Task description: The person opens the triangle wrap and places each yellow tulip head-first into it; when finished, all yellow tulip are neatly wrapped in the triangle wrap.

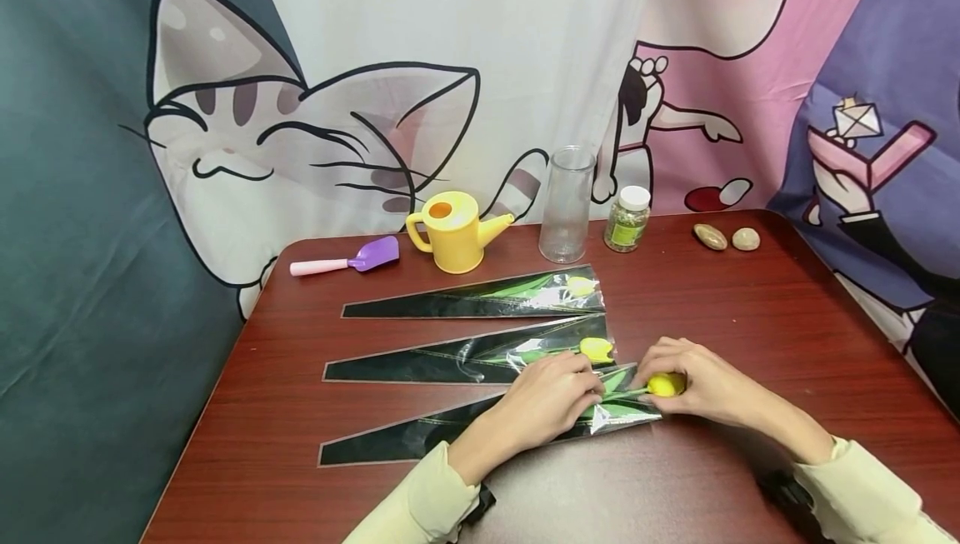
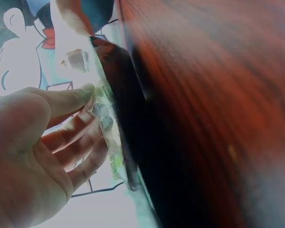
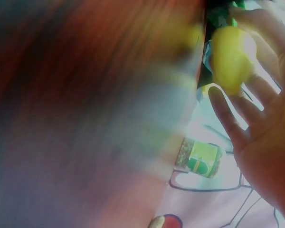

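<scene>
In the head view, three tapered flower sleeves of dark backing and clear film lie in a column. The nearest sleeve (image 1: 405, 436) holds the green leaves of a yellow tulip (image 1: 664, 385), whose bloom pokes out at the wide right end. My left hand (image 1: 551, 398) pinches this sleeve around its leafy part; the left wrist view has the thumb on the film. Around the bloom curl the fingers of my right hand (image 1: 693, 381); the right wrist view shows the bloom (image 3: 232, 59) beside them. Above lie a middle sleeve (image 1: 420, 365) and a far sleeve (image 1: 450, 304), each with a yellow tulip inside.
Along the table's back edge stand a purple trowel (image 1: 375, 253), a yellow watering can (image 1: 456, 236), a clear glass vase (image 1: 566, 211) and a white-capped jar (image 1: 627, 223). Two stones (image 1: 709, 237) lie at the back right. A printed cloth (image 1: 465, 19) hangs behind.
</scene>
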